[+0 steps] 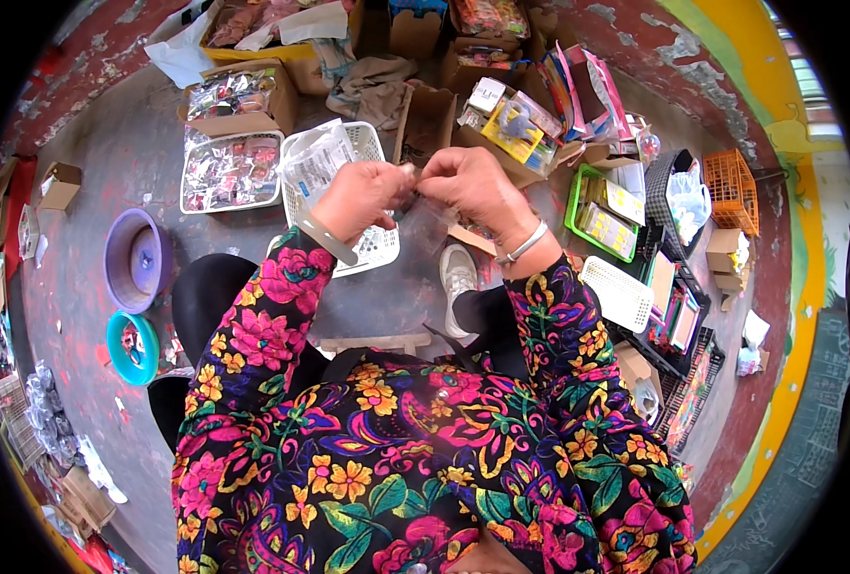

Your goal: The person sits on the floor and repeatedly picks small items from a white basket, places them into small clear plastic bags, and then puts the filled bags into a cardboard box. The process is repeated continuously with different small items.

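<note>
My left hand (356, 199) and my right hand (480, 187) are raised in front of me, fingertips pinched and almost meeting. Between them is a small clear plastic bag (432, 212), thin and hard to make out; both hands seem to grip its edge. Anything inside it is too small to tell. Below my left hand stands a white plastic basket (379, 251) with a clear printed packet (318, 165) in it. Beyond the fingertips is an open cardboard box (427, 113).
Left of the white basket, another white basket (229, 209) holds small packed items. A purple basin (117, 268) and a teal basin (114, 356) are on the floor at left. At right are a green tray (578, 196), a white basket (616, 295) and an orange crate (731, 191).
</note>
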`<state>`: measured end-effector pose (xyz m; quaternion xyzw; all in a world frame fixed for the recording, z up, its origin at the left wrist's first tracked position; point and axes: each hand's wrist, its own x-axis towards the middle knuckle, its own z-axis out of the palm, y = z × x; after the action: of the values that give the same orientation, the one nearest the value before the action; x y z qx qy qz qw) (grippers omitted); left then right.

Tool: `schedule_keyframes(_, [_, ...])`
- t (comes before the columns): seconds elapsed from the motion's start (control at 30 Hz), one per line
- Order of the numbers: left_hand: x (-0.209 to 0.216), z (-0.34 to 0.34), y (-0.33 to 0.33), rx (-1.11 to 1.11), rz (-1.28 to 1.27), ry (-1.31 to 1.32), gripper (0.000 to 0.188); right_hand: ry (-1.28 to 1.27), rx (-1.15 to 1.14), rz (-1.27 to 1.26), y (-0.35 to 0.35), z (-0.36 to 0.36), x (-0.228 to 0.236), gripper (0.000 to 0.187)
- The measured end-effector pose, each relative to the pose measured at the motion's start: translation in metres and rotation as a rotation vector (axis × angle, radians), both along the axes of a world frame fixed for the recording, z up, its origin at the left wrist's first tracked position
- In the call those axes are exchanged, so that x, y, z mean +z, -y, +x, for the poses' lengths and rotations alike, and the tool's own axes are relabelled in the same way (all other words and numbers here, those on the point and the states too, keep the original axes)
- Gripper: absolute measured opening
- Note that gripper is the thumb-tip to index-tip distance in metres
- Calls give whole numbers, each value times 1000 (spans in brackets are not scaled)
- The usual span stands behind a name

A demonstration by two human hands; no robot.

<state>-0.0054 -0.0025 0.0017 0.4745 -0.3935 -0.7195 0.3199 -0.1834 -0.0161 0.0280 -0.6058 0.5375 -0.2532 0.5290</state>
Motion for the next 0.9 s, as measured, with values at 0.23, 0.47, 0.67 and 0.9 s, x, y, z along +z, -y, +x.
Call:
schedule_keyframes(0.23, [11,9,5,81,163,-365,21,396,-270,171,11,-18,13,8])
schedule_keyframes(0.47, [5,3,1,178,148,-634,16,410,-292,38,5,-8,10,7])
schedule_keyframes(0.67, [11,1,-4,252,89,-588,21,334,-279,-158,0,1,6,7])
schedule_keyframes(0.9, [-4,1,-8,124,120,-562,16,330,-148,-244,-2,6,3,10])
